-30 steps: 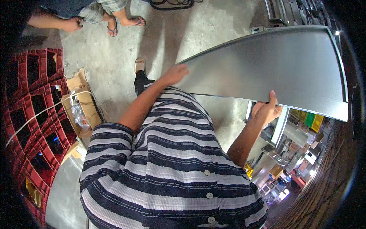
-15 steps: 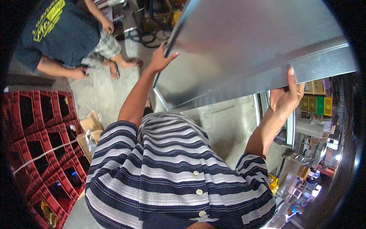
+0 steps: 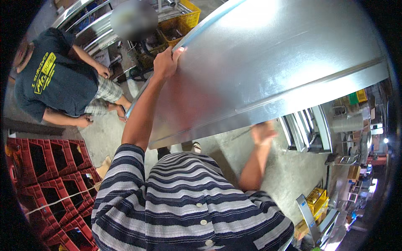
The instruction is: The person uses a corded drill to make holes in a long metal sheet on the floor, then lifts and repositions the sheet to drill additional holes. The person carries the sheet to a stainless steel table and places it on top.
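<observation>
Gripping the left edge of a large metal panel (image 3: 272, 62), the left hand (image 3: 165, 62) has its thumb flat against the shiny face and its fingers bent around the rim. The right hand (image 3: 264, 134) is blurred just below the panel's near, folded edge; whether its fingers are closed, or touch that edge, cannot be told. The panel stands tilted in front of the person, above the concrete floor (image 3: 289, 180), its far end running past the top of the view. Its lower left corner comes near the person's feet, and it is unclear whether anything bears its weight there.

As far as the view allows a judgement, the handling is partway: the panel is up and held on one side, while a clear hold on the other side, and any setting down, are not yet done. Light metal frames (image 3: 322, 129) stand on the floor beyond the near edge, apparently separate from it. Left of the panel is a co-worker in a dark shirt (image 3: 58, 79), with red crates (image 3: 52, 178) nearer the person.
</observation>
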A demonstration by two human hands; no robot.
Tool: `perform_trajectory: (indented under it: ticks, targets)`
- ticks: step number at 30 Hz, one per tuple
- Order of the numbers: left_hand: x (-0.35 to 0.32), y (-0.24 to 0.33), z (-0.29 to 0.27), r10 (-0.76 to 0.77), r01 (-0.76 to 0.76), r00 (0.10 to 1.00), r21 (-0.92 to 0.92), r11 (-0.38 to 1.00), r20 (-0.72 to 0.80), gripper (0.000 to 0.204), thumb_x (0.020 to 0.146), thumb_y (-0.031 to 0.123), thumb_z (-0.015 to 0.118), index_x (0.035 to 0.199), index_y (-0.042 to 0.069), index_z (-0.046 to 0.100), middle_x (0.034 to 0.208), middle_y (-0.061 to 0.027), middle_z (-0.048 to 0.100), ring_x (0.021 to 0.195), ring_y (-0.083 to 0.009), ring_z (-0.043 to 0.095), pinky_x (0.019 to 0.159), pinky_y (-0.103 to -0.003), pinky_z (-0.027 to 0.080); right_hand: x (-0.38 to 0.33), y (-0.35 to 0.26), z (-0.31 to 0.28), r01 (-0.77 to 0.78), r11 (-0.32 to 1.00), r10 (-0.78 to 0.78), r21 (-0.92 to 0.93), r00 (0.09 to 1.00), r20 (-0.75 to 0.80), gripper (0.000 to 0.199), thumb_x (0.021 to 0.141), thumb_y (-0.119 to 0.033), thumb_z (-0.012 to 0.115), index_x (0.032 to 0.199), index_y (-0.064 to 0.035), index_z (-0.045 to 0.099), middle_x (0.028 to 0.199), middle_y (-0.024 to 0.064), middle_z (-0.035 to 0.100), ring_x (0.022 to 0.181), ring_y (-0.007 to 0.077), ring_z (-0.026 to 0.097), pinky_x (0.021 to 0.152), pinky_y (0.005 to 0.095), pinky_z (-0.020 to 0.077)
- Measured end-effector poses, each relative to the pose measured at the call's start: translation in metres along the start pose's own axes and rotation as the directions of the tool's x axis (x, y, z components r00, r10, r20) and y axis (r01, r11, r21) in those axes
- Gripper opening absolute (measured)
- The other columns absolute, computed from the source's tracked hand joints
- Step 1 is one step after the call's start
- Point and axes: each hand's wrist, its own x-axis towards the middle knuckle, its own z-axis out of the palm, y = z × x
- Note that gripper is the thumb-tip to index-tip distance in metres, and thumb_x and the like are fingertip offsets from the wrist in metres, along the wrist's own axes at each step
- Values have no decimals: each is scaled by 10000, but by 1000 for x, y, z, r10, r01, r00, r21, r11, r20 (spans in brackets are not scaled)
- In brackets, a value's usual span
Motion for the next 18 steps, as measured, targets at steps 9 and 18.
perform_trajectory:
  ticks: [9,18]
  targets:
    - [-53,50,2,6,-42,983,193,980,183,776,918,765,445,916,21,663,801,-270,690,821,-468,685,749,-546,523,-75,48,42,-215,959,261,185,925,-276,496,915,-39,704,1373,-99,526,1281,59,594,1228,223,538,1026,418,448]
    - [-109,40,-22,-93,48,987,310,949,133,723,877,761,541,785,50,634,748,-225,685,767,-445,684,675,-517,519,-109,69,40,-312,913,389,261,858,-335,556,882,-43,725,1387,-55,494,1202,74,592,1148,238,563,1006,420,464]
